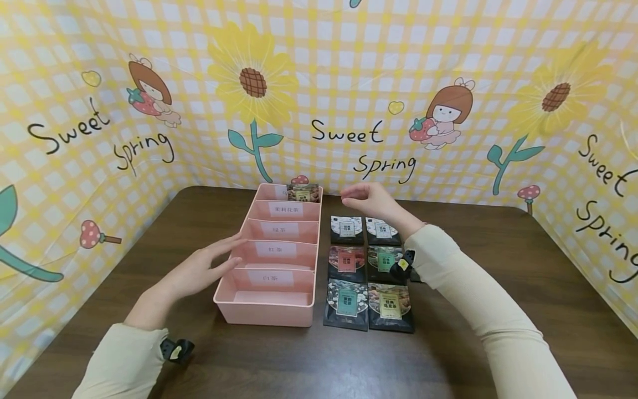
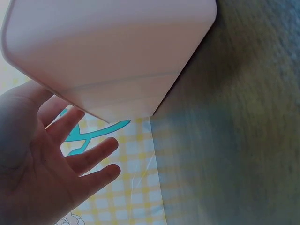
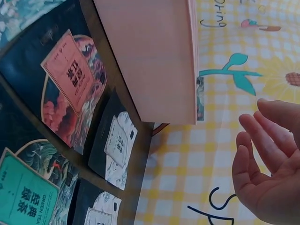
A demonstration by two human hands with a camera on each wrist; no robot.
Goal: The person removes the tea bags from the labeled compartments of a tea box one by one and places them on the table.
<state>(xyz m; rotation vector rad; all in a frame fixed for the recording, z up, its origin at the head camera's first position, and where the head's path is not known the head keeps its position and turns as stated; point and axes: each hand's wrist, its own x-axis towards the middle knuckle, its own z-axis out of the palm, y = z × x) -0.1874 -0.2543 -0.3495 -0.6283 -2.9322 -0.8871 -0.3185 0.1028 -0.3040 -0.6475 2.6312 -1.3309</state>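
Observation:
A long pink divided box [image 1: 266,314] with paper labels stands on the table. In its farthest compartment is a dark tea sachet [image 1: 305,194] with a yellow label. My left hand [image 1: 191,272] is at the box's left rim, thumb over the edge; the left wrist view shows its fingers spread loosely beside the wall. Up past the back right of the box, my right hand [image 1: 374,200] hangs in the air, fingers loosely bent. The right wrist view shows nothing in that hand [image 3: 276,164].
Right of the box lie tea sachets in rows: two white ones [image 1: 347,228] at the back, a red [image 1: 346,261] and a green [image 1: 382,260], then a teal [image 1: 346,303] and a yellow [image 1: 391,306] in front. A patterned yellow cloth [image 1: 319,83] hangs behind the brown table [image 1: 259,366].

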